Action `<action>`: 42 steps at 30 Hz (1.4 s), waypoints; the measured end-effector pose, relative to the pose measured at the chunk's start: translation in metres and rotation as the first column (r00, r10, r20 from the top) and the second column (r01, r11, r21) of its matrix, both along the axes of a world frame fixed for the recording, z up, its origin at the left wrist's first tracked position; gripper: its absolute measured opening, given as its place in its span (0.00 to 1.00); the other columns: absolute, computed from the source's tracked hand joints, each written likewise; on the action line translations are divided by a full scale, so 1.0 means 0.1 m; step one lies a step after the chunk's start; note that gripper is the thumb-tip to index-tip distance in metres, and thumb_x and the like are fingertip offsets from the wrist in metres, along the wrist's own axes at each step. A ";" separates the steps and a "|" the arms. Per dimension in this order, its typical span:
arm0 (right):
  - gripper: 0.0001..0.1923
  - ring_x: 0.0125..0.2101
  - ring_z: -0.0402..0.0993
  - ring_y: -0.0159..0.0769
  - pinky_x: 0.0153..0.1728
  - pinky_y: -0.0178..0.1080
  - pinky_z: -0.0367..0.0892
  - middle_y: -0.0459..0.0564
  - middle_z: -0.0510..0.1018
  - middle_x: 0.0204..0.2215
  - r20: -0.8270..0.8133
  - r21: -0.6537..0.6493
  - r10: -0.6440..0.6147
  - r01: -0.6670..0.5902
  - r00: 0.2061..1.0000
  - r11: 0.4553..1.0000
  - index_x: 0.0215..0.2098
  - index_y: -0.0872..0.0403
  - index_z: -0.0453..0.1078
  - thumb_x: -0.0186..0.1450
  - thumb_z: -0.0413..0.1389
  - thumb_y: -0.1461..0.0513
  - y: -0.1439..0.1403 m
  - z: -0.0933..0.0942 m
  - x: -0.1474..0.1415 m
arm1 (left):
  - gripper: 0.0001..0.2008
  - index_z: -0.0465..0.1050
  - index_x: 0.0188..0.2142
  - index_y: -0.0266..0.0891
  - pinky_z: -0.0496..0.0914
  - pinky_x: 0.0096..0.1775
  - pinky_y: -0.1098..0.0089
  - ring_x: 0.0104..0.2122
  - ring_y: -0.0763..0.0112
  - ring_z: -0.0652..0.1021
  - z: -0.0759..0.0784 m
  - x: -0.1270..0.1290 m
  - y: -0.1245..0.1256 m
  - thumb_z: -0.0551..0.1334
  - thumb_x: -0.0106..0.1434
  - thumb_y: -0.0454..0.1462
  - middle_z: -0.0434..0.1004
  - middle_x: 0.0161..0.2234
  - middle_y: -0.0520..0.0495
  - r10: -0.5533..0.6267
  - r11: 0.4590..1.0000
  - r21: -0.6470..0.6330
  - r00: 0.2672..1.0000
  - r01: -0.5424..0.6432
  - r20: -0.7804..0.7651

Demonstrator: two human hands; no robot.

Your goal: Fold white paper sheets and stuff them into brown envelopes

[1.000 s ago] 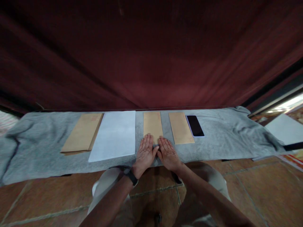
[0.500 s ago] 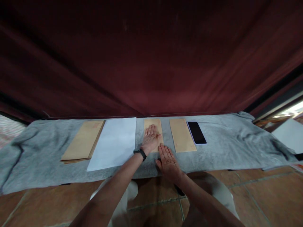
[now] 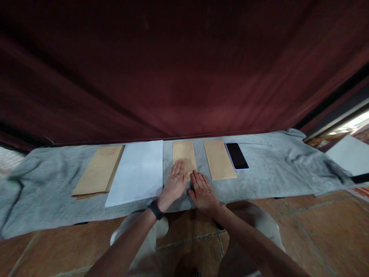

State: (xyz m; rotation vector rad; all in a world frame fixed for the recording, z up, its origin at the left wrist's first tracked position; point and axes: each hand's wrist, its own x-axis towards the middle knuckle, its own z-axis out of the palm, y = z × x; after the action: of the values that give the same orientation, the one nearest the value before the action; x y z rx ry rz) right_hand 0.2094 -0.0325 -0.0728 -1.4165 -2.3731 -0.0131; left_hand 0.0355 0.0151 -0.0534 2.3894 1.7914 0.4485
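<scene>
A brown paper envelope point(image 3: 185, 151) lies flat on the grey cloth point(image 3: 271, 169), its long side pointing away from me. My left hand point(image 3: 176, 180), with a black band on the wrist, rests on the envelope's near left part, fingers stretched out. Palm down, my right hand point(image 3: 204, 192) touches its near right corner with fingertips extended. Both hands are open and grasp nothing. A second brown envelope point(image 3: 220, 159) lies to the right, apart from my hands. The near edge of the middle envelope is partly hidden by my hands.
Left of the middle envelope lies white paper point(image 3: 138, 169), then a stack of brown envelopes point(image 3: 98, 171). A phone point(image 3: 237, 156) with a purple edge sits beside the right envelope. A dark red curtain point(image 3: 184, 77) hangs behind the cloth. My knees are below its front edge.
My left hand has slid down the envelope toward me, uncovering its far half. My right hand stays near the same corner. The view has shifted slightly.
</scene>
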 end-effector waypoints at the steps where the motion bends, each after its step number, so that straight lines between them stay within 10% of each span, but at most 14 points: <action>1: 0.30 0.69 0.57 0.46 0.69 0.48 0.53 0.61 0.59 0.70 0.001 -0.014 0.002 -0.002 1.000 1.000 0.70 0.62 0.57 0.74 0.49 0.57 0.00 0.01 0.00 | 0.32 0.52 0.71 0.29 0.57 0.68 0.54 0.72 0.59 0.55 -0.01 0.03 -0.14 0.40 0.76 0.47 0.55 0.71 0.33 -0.036 0.999 0.000 0.999 0.036 0.000; 8: 0.30 0.70 0.55 0.43 0.70 0.51 0.48 0.53 0.59 0.71 0.024 -0.060 0.082 -0.081 0.996 0.995 0.71 0.55 0.57 0.72 0.51 0.61 0.00 0.05 0.04 | 0.34 0.55 0.70 0.28 0.56 0.69 0.51 0.71 0.55 0.55 -0.12 0.08 -0.65 0.45 0.75 0.51 0.56 0.70 0.31 -0.041 0.998 0.051 0.996 0.045 -0.084; 25: 0.30 0.68 0.59 0.45 0.69 0.51 0.54 0.60 0.64 0.68 -0.007 0.013 -0.014 0.014 1.000 1.000 0.71 0.61 0.55 0.75 0.48 0.58 -0.07 0.00 0.20 | 0.41 0.55 0.69 0.21 0.57 0.68 0.47 0.71 0.46 0.55 -0.09 0.01 -0.80 0.51 0.72 0.55 0.53 0.70 0.22 0.054 0.994 0.099 0.989 -0.041 -0.135; 32: 0.28 0.69 0.57 0.42 0.70 0.51 0.52 0.56 0.64 0.68 0.006 -0.036 0.087 -0.087 0.996 0.996 0.71 0.56 0.57 0.76 0.46 0.55 -0.03 0.10 0.04 | 0.30 0.60 0.69 0.39 0.57 0.67 0.45 0.71 0.47 0.54 -0.02 0.02 -0.81 0.58 0.71 0.44 0.48 0.73 0.34 0.024 0.996 0.084 0.992 -0.013 -0.126; 42: 0.30 0.70 0.56 0.41 0.69 0.48 0.55 0.58 0.61 0.70 0.019 -0.002 0.089 -0.089 0.996 0.996 0.71 0.60 0.56 0.76 0.47 0.54 -0.10 0.06 0.05 | 0.31 0.57 0.68 0.26 0.56 0.68 0.47 0.72 0.49 0.53 -0.01 0.05 -0.83 0.52 0.71 0.42 0.51 0.71 0.26 0.040 0.998 0.062 0.991 -0.032 -0.131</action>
State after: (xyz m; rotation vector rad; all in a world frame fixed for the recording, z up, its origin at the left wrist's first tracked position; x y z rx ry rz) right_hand 0.2145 -0.0429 -0.0670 -1.3159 -2.4498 -0.0024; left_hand 0.0408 -0.0677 -0.0549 2.4848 1.9037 0.3598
